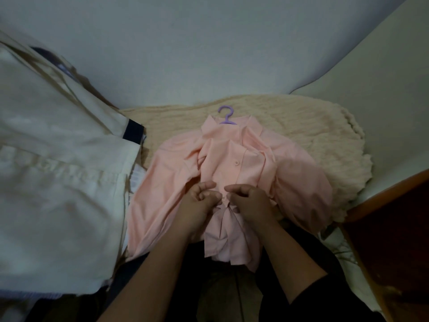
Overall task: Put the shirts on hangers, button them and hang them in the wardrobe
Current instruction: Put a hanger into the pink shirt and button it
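Shirt: a pale pink shirt [234, 168] lies front up and rumpled on a cream knitted blanket [313, 126] on the bed, collar pointing away, sleeves spread to both sides.
Hanger: a purple hanger [227, 117] sits inside the collar, only hook and neck showing.
Buttons: one pink button [236, 162] shows on the placket.
Left hand: the left hand [202, 203] pinches the placket edge low on the shirt.
Right hand: the right hand [249, 201] pinches the opposite edge, just beside the left.
Beside: a cream garment [60, 177] lies to the left.
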The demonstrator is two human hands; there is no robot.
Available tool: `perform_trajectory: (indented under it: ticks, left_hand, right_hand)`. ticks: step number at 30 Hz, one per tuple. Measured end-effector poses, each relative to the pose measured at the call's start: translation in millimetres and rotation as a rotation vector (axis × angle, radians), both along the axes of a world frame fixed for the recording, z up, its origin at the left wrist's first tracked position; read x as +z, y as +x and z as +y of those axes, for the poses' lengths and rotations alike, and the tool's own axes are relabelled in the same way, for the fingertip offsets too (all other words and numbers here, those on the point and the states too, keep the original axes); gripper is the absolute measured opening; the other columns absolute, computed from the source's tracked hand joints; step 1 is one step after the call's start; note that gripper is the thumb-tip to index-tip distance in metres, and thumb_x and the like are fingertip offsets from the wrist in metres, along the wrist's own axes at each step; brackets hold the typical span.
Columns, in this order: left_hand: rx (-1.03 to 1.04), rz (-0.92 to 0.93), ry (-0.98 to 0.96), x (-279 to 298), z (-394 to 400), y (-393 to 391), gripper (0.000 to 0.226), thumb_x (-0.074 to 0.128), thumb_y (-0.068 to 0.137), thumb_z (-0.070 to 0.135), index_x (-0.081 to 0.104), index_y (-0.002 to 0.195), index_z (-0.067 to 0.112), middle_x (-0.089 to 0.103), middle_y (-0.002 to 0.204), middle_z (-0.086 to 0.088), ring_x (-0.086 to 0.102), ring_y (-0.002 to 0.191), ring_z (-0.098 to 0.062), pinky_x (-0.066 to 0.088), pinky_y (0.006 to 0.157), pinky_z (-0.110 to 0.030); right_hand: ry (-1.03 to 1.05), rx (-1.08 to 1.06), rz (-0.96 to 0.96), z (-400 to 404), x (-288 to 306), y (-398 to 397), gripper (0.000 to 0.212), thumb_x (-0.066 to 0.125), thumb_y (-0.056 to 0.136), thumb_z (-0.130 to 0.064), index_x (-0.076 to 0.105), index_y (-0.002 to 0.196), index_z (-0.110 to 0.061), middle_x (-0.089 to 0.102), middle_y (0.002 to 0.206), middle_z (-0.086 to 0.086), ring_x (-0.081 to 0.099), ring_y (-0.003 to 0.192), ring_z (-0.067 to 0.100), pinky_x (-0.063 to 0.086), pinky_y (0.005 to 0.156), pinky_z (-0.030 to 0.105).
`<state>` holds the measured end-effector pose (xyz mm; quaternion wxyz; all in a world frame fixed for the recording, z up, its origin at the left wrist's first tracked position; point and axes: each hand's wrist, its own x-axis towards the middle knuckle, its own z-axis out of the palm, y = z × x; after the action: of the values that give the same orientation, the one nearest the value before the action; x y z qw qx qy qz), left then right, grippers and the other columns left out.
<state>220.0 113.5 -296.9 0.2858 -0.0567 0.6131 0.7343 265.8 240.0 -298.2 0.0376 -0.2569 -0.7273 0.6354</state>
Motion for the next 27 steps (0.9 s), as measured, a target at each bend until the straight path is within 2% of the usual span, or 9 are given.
perform_trajectory:
  ticks: [4, 6, 9, 14, 16, 19, 21, 24, 27]
  left_hand:
    - [0.003, 0.042, -0.015, 12, -2, -8, 0.03, 0.066, 0.084, 0.0, 0.061, 0.114, 0.007, 0.065, 0.085, -0.01, 0.06, 0.077, -0.019, 0.045, 0.069, -0.031]
    - [-0.007, 0.063, -0.042, 20, 2, -16, 0.027, 0.063, 0.086, -0.002, 0.061, 0.112, 0.005, 0.065, 0.086, -0.013, 0.06, 0.069, -0.016, 0.047, 0.064, -0.025]
    - [-0.028, 0.104, -0.062, 34, 13, -33, 0.027, 0.061, 0.086, -0.003, 0.059, 0.112, 0.002, 0.064, 0.085, -0.015, 0.053, 0.057, -0.014, 0.045, 0.057, -0.021]
    - [-0.007, 0.152, -0.054, 47, 36, -77, 0.026, 0.063, 0.085, -0.003, 0.059, 0.109, 0.007, 0.065, 0.091, -0.018, 0.058, 0.078, -0.025, 0.049, 0.067, -0.026]
    - [-0.013, 0.197, -0.057, 52, 45, -101, 0.027, 0.06, 0.087, -0.004, 0.059, 0.111, 0.008, 0.069, 0.089, -0.011, 0.063, 0.08, -0.02, 0.049, 0.067, -0.027]
    - [-0.019, 0.296, -0.105, 57, 61, -139, 0.026, 0.06, 0.088, -0.004, 0.059, 0.111, 0.008, 0.064, 0.073, 0.0, 0.061, 0.061, -0.002, 0.046, 0.054, -0.015]
    - [-0.027, 0.395, -0.158, 56, 74, -162, 0.028, 0.06, 0.088, -0.004, 0.058, 0.115, 0.002, 0.059, 0.072, 0.002, 0.058, 0.055, 0.005, 0.044, 0.053, -0.01]
    - [-0.069, 0.482, -0.245, 51, 93, -190, 0.027, 0.063, 0.087, -0.002, 0.058, 0.113, 0.003, 0.061, 0.083, 0.001, 0.062, 0.06, 0.008, 0.043, 0.056, -0.006]
    - [-0.12, 0.556, -0.426, 27, 106, -217, 0.039, 0.074, 0.069, 0.034, 0.061, 0.105, 0.028, 0.067, 0.107, 0.0, 0.065, 0.087, -0.005, 0.053, 0.081, -0.023]
  right_hand:
    - [-0.019, -0.008, 0.061, 5, 8, -9, 0.022, 0.062, 0.086, -0.003, 0.07, 0.104, -0.015, 0.063, 0.078, -0.013, 0.057, 0.065, -0.007, 0.045, 0.064, 0.009]
    - [-0.033, -0.021, 0.071, 9, 11, -18, 0.023, 0.063, 0.086, -0.003, 0.068, 0.104, -0.017, 0.059, 0.068, -0.01, 0.053, 0.052, -0.007, 0.04, 0.055, 0.005]
    - [-0.016, -0.043, 0.059, 18, 15, -39, 0.023, 0.064, 0.086, -0.005, 0.068, 0.106, -0.014, 0.062, 0.077, -0.008, 0.053, 0.065, -0.002, 0.041, 0.059, 0.007]
    - [-0.025, -0.11, 0.118, 41, 29, -81, 0.022, 0.064, 0.085, -0.003, 0.068, 0.101, -0.018, 0.066, 0.083, -0.007, 0.056, 0.062, -0.003, 0.045, 0.057, 0.008]
    - [-0.024, -0.122, 0.136, 54, 36, -101, 0.022, 0.064, 0.085, -0.002, 0.067, 0.101, -0.017, 0.066, 0.078, -0.005, 0.055, 0.054, -0.006, 0.045, 0.055, 0.01]
    - [-0.023, -0.157, 0.145, 75, 42, -136, 0.02, 0.065, 0.084, -0.003, 0.07, 0.098, -0.016, 0.067, 0.074, -0.003, 0.056, 0.057, 0.005, 0.048, 0.059, 0.022]
    - [0.069, -0.161, 0.163, 90, 44, -159, 0.02, 0.064, 0.083, -0.002, 0.07, 0.096, -0.015, 0.068, 0.081, -0.001, 0.059, 0.067, 0.007, 0.049, 0.069, 0.023]
    - [0.291, -0.057, 0.151, 109, 43, -188, 0.021, 0.061, 0.083, -0.001, 0.071, 0.095, -0.015, 0.066, 0.084, -0.006, 0.058, 0.071, -0.002, 0.043, 0.064, 0.005]
    - [0.477, 0.076, 0.062, 123, 31, -211, 0.021, 0.063, 0.082, -0.007, 0.071, 0.1, -0.013, 0.068, 0.09, 0.001, 0.057, 0.074, 0.007, 0.042, 0.067, 0.013]
